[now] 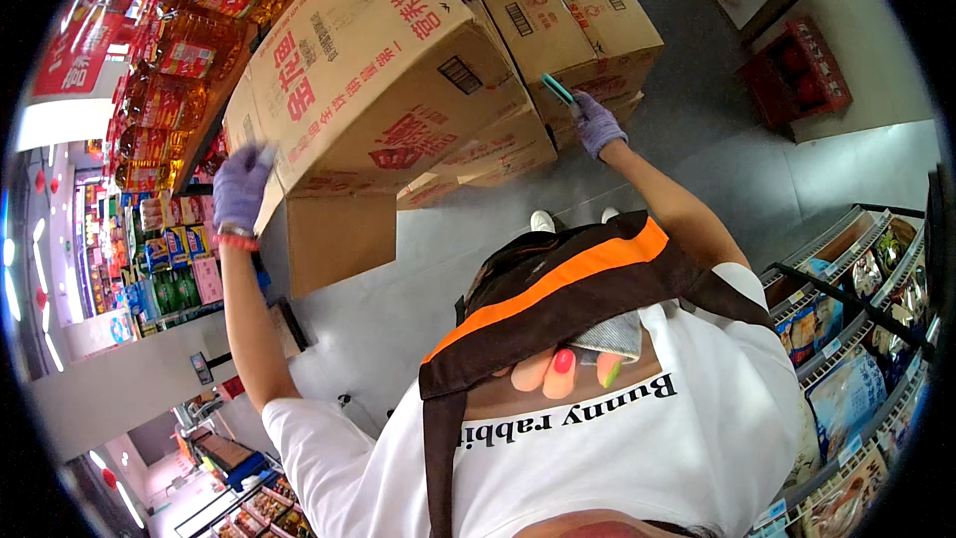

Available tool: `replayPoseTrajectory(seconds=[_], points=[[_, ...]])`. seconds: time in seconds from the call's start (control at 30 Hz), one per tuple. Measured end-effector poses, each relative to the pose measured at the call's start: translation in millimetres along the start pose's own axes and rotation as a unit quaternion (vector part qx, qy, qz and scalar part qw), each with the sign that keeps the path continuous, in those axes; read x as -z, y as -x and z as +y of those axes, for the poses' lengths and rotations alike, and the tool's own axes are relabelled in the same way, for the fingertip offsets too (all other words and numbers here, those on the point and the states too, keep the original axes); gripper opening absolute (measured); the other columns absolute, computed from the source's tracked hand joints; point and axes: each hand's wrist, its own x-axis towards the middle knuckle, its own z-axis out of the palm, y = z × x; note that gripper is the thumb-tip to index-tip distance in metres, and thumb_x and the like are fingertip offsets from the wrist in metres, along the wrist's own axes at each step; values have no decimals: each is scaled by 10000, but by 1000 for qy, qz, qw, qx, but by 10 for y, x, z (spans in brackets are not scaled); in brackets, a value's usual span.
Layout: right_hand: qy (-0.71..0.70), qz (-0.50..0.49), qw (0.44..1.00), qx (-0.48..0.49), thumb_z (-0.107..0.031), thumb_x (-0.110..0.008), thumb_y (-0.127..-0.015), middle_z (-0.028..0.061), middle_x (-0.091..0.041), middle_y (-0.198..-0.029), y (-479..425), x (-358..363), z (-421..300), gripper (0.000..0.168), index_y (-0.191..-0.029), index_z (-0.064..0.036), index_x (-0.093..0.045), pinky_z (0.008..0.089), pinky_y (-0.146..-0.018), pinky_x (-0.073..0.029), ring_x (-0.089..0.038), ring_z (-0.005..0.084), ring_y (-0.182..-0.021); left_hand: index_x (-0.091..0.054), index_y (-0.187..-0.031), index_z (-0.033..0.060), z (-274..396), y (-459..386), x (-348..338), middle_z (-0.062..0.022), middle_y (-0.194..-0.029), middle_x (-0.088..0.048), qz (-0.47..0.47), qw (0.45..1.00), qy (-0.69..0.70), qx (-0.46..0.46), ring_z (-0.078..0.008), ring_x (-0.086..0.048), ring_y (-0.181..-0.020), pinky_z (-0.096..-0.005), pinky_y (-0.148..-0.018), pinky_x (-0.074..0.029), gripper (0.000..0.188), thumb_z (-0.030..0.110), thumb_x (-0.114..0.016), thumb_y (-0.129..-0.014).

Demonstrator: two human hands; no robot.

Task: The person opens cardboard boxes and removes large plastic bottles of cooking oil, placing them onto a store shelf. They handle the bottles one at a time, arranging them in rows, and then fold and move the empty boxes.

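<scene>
My left hand [242,185], in a purple knit glove, is at the left end of a large cardboard carton [351,52]. Its slightly blurred fingers are curled over the carton's end edge. One loose cardboard flap [342,243] hangs from this end. The carton is tilted and bears red printing and a barcode. Also gloved, my right hand [600,127] grips a teal-handled box cutter [559,90]. The cutter lies over the side of another, taped carton [534,30], right of the large one. Any blade is too small to make out.
Large bottles of golden oil [183,60] line a shelf at the left. Lower cartons [500,157] stand beneath the large one. A red crate [799,75] is at the right, by a pale wall. Wire racks [844,366] with packaged food stand close on my right.
</scene>
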Motion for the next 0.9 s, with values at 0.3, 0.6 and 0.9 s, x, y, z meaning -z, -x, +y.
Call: replayPoseTrajectory(seconds=[0.3, 0.6, 0.9], points=[[-235, 2, 963, 128, -150, -533, -846, 133, -603, -1020, -85, 15, -601, 286, -1123, -80, -539, 320, -727, -481, -603, 272, -870, -206, -1377, 196, 1988, -741, -918, -195, -1384, -250, 51, 961, -168, -213, -389, -261, -1258, -475, -1023, -216, 1044, 563, -728, -551], [-53, -21, 981, 187, -125, -497, -835, 122, -581, -1042, -180, -31, -522, 313, -1148, -123, -514, 388, -703, -486, -593, 289, -880, -202, -1378, 222, 1983, -855, -1019, -202, -1394, -224, 48, 966, -117, -225, -415, -244, -1258, -501, -1017, -209, 1040, 569, -720, -546], [-59, -32, 982, 178, -154, -539, -822, 143, -607, -924, -148, 92, -214, 232, -1048, -107, -571, 399, -660, -486, -583, 351, -796, -221, -1376, 228, 2002, -781, -983, -182, -1407, -206, 31, 976, -84, -198, -409, -190, -1281, -533, -1020, -152, 1054, 605, -709, -522]])
